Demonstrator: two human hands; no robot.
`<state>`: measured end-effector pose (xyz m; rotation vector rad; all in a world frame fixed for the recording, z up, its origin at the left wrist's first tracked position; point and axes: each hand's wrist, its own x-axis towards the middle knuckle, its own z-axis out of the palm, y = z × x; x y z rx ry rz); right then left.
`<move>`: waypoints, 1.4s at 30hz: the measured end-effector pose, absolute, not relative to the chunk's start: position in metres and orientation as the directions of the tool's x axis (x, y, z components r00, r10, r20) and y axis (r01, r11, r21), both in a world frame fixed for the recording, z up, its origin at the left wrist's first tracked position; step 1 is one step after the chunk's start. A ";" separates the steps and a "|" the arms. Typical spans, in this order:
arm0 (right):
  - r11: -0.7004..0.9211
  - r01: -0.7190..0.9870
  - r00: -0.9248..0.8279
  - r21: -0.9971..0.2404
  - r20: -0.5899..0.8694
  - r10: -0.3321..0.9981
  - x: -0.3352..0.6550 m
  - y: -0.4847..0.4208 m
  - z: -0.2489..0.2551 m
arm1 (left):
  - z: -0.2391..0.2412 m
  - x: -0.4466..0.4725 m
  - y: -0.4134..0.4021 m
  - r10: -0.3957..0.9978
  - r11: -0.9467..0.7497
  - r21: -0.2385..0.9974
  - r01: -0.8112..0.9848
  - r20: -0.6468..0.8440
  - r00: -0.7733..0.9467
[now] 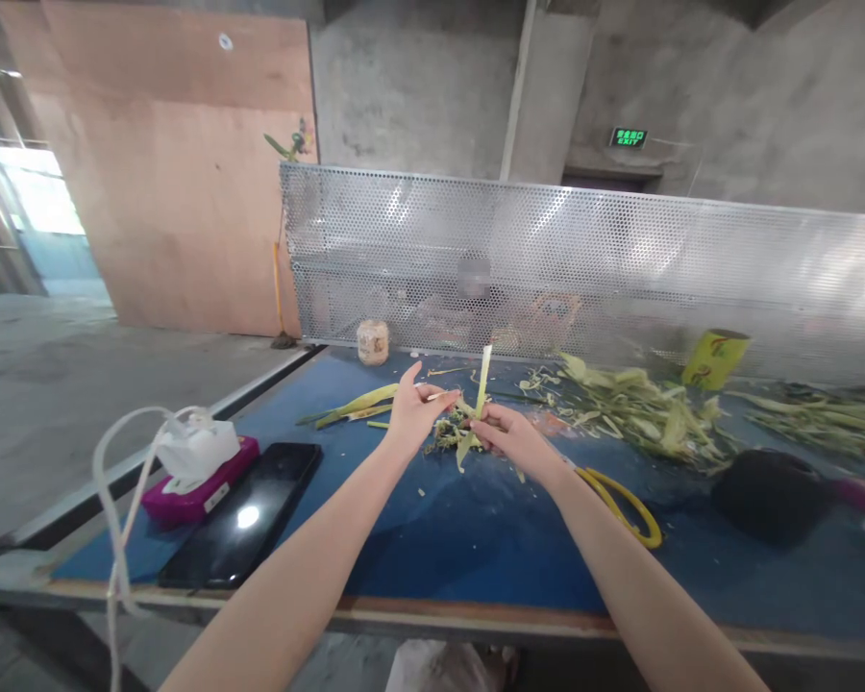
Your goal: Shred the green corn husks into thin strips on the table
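Currently right grip pinched on leaf strip, left grip unclear; scraps below, yellow loops rightward.

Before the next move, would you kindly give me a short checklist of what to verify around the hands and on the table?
1. Right hand grips the pale leaf strip, which points upward: ok.
2. Left hand firmly holds a piece of its own: cannot tell, its fingertips are too small to read.
3. Surface beneath the hands free of scraps: not ok, green scraps lie there.
4. Leaf pile apart from the hands: ok, it lies to their right.
5. Black phone away from the leaf pile: ok, it lies beside the purple tissue box.
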<state>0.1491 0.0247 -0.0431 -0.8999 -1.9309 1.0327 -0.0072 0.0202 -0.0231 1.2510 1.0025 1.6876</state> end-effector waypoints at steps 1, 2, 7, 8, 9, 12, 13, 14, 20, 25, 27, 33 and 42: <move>0.421 0.205 -0.488 -0.884 0.280 0.827 0.150 0.024 -0.043 | -0.023 -0.007 0.020 0.914 -0.384 0.912 -0.143 0.353 -0.202; 0.417 0.176 -0.505 -0.891 0.282 0.815 0.151 0.024 -0.043 | -0.024 -0.007 0.021 0.910 -0.395 0.906 -0.155 0.363 -0.198; 0.460 0.095 -0.432 -0.883 0.380 0.818 0.153 0.029 -0.044 | -0.032 -0.003 0.023 0.948 -0.313 0.919 -0.239 0.316 -0.026; 0.473 0.100 -0.402 -0.875 0.399 0.824 0.154 0.030 -0.044 | -0.035 -0.002 0.023 0.956 -0.281 0.931 -0.234 0.294 0.020; 0.484 0.102 -0.379 -0.869 0.415 0.827 0.154 0.032 -0.044 | -0.037 -0.002 0.024 0.959 -0.260 0.940 -0.219 0.279 0.057; 0.501 0.088 -0.335 -0.861 0.448 0.829 0.155 0.034 -0.043 | -0.041 -0.001 0.023 0.957 -0.235 0.957 -0.168 0.258 0.133; 0.505 0.087 -0.321 -0.859 0.456 0.830 0.155 0.034 -0.042 | -0.041 -0.001 0.022 0.955 -0.233 0.960 -0.156 0.256 0.150; 0.510 0.090 -0.308 -0.856 0.463 0.831 0.156 0.034 -0.042 | -0.041 -0.001 0.021 0.954 -0.230 0.962 -0.149 0.253 0.163; 0.565 0.129 -0.295 -0.815 0.512 0.807 0.155 0.033 -0.042 | -0.038 0.000 0.015 0.951 -0.143 0.981 -0.128 0.173 0.258; 0.546 0.129 -0.268 -0.828 0.501 0.823 0.156 0.034 -0.044 | -0.039 0.001 0.014 0.928 -0.147 0.985 -0.096 0.171 0.331; 0.519 0.104 -0.274 -0.849 0.477 0.835 0.157 0.036 -0.045 | -0.040 0.001 0.016 0.935 -0.147 0.985 -0.086 0.167 0.314; 0.339 -0.105 -0.353 -0.935 0.354 0.866 0.156 0.042 -0.049 | -0.037 0.001 0.022 0.976 -0.188 0.946 -0.266 0.209 0.055; 0.416 0.061 -0.394 -0.907 0.361 0.845 0.154 0.037 -0.047 | -0.030 -0.001 0.019 0.956 -0.292 0.916 -0.274 0.284 -0.071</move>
